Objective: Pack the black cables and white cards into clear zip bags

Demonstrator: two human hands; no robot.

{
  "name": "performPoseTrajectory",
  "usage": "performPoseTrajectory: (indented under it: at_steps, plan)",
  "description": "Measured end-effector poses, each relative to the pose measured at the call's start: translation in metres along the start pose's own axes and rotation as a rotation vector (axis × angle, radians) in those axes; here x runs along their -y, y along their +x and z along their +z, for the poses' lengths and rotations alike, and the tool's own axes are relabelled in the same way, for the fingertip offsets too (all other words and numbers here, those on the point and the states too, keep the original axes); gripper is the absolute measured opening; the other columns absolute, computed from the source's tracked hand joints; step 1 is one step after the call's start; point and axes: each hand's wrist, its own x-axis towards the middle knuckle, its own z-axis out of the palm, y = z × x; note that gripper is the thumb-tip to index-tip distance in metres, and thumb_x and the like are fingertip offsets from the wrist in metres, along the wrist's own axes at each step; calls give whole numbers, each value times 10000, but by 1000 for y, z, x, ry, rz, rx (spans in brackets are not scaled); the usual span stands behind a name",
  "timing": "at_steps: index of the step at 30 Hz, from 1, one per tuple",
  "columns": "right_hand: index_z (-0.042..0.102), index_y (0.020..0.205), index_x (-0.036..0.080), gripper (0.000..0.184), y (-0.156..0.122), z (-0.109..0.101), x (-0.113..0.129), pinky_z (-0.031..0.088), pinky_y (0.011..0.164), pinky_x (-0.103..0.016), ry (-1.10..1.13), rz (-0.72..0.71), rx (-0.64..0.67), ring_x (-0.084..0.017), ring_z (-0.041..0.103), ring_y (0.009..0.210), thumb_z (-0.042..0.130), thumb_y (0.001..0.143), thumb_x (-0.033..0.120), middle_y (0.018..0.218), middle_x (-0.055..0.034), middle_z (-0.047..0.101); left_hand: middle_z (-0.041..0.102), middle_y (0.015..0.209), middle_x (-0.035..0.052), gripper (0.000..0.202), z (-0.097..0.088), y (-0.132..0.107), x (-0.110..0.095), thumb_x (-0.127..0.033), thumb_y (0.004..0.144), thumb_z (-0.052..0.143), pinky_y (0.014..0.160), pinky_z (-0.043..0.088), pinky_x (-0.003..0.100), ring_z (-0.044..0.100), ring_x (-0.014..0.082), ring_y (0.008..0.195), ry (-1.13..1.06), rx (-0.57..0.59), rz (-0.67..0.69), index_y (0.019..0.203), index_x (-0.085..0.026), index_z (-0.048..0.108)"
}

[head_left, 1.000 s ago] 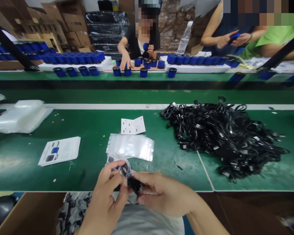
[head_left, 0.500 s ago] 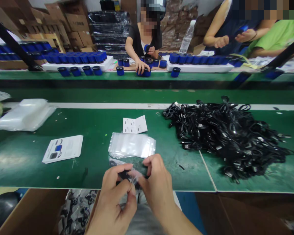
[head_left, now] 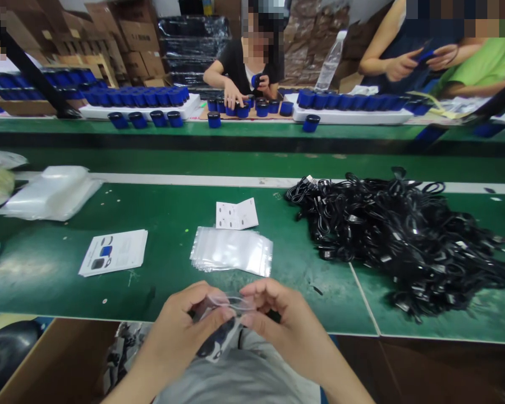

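My left hand (head_left: 185,331) and my right hand (head_left: 278,322) meet at the table's near edge, each pinching the top edge of a small clear zip bag (head_left: 223,328) that hangs between them. Something dark, apparently a black cable with a printed card, sits inside the bag. Just beyond my hands lies a stack of empty clear zip bags (head_left: 231,251). A small white folded card (head_left: 237,214) rests behind that stack. A big heap of black coiled cables (head_left: 399,235) covers the green table (head_left: 172,213) to my right.
Printed leaflets (head_left: 114,252) lie to the left, with a bundle of white plastic bags (head_left: 50,193) farther left. A brown carton (head_left: 63,359) with filled bags sits below the table edge. Across a second belt, other people handle blue cylindrical parts (head_left: 134,98) on white trays.
My hands have drawn back toward me and lowered to the table edge. The cable went into the bag, and both hands now pinch along its top.
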Motion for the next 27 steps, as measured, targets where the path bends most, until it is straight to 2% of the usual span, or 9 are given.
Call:
performPoseTrajectory:
  at_steps: [2,4,9,14,20,24,27]
  plan:
    - [644,811,180,85,-1,-1,-1,422,608,-239,-72,5,-25,-135,551,660,615,815,260,700,6,601,542,633,-24,218,1,-1,2,-377,789,578,564,397,226,519,144,615,-39,2,11,701,-193,655]
    - [634,747,176,135,-1,-1,-2,405,585,-232,-109,3,-52,-125,527,626,574,841,254,663,13,575,541,623,-29,221,2,-2,3,-376,805,564,547,396,212,513,133,594,-102,8,3,716,-193,650]
    - [595,741,183,147,1,-3,0,388,588,-228,-218,-61,-75,-122,507,640,528,868,214,693,18,551,557,672,-29,207,-1,-2,1,-368,826,553,550,419,189,515,121,614,-192,-106,10,753,-202,652]
    - [572,739,189,150,1,-2,2,379,590,-223,-299,-121,-70,-116,496,637,507,872,160,704,25,529,574,722,-25,170,-4,-2,2,-300,845,556,529,426,162,528,99,601,-101,-50,117,749,-210,663]
    - [580,750,189,128,2,-1,1,386,597,-224,-260,-88,-92,-121,498,651,521,862,171,715,20,535,601,687,-20,168,-2,-3,5,-240,826,573,563,444,165,552,109,629,-101,-184,183,684,-196,651]
    - [593,762,182,130,3,-2,0,387,581,-229,-194,-35,-80,-124,496,637,528,867,223,707,16,534,591,713,-25,173,-4,-2,6,-265,848,549,564,442,163,552,100,624,-101,-129,155,723,-201,650]
    - [581,723,176,152,2,-2,1,383,571,-227,-164,-87,-71,-118,484,620,529,860,215,698,16,521,585,726,-23,183,-5,-2,7,-281,863,535,581,438,176,548,103,633,-68,-44,144,746,-204,654]
